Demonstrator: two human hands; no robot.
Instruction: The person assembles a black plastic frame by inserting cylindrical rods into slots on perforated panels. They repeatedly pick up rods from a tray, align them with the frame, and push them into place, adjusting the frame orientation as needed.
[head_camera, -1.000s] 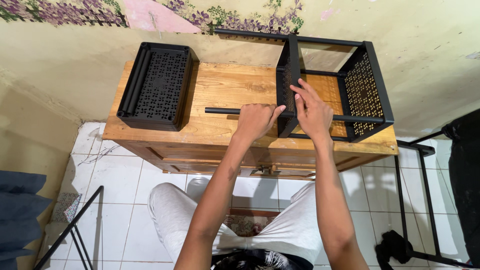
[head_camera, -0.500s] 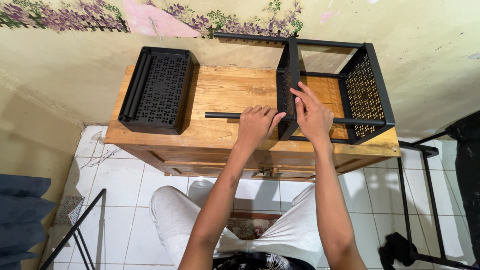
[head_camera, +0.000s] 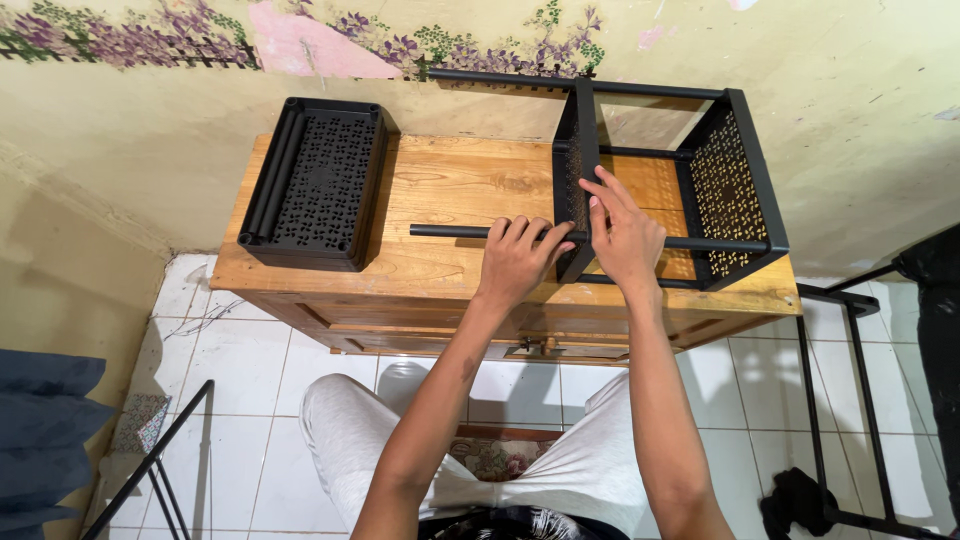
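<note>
The left hand (head_camera: 516, 258) covers a stretch of the long black round rod (head_camera: 450, 231), so the grip beneath it cannot be told. The right hand (head_camera: 625, 235) hides where that rod meets the black perforated plastic shelf panel (head_camera: 572, 165). A black metal frame (head_camera: 850, 400) on the floor is cut off by the picture's right edge.

A black rack (head_camera: 720, 180) with lattice-pierced panels and a black perforated tray (head_camera: 315, 180) at nine o'clock sit on a honey-brown wooden table (head_camera: 460, 185).
</note>
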